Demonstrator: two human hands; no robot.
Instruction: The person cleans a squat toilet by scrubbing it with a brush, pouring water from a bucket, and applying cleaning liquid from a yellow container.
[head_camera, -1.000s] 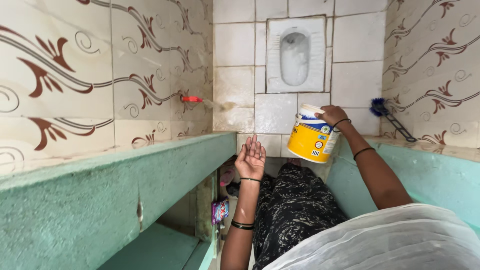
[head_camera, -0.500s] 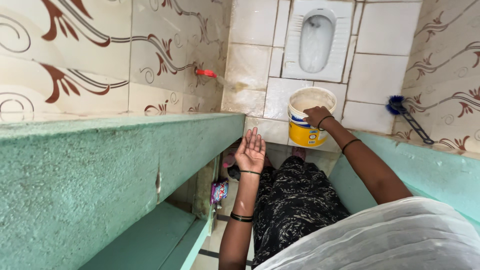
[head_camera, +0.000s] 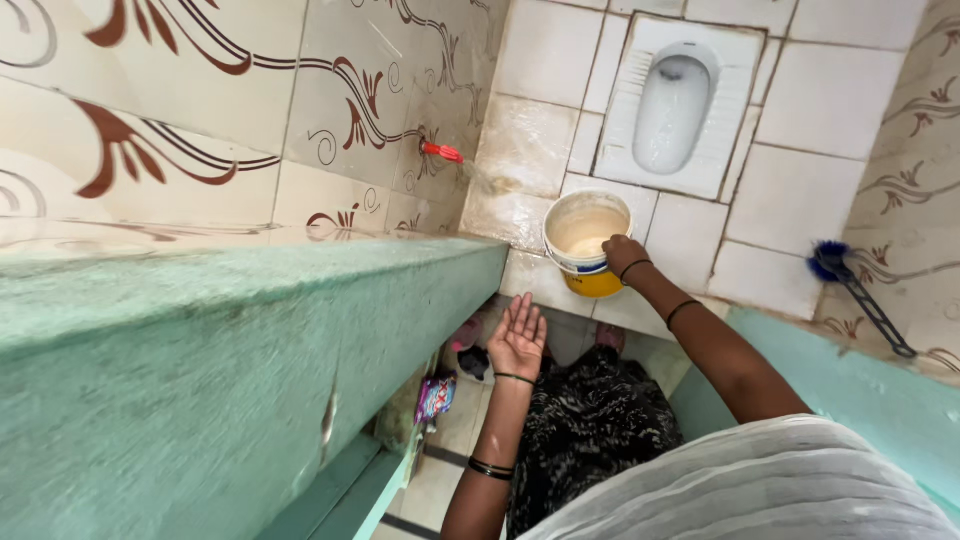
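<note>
The right hand (head_camera: 622, 255) has its fingers closed over the near rim of a yellow and white bucket (head_camera: 588, 243), which stands upright on the wet floor tiles (head_camera: 690, 230), just short of the squat toilet (head_camera: 675, 100). The left hand (head_camera: 519, 335) hangs free, palm up, fingers spread and holding nothing. The bucket looks nearly empty inside. A red tap (head_camera: 441, 152) runs nearby; a blue brush (head_camera: 850, 280) leans well apart.

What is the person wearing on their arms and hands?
Both arms are bare. The left hand has a thin dark bangle at the wrist and a pair of dark bangles further up the forearm. The right hand has a dark band at the wrist and another on the forearm. A white sleeve covers the right shoulder.
</note>
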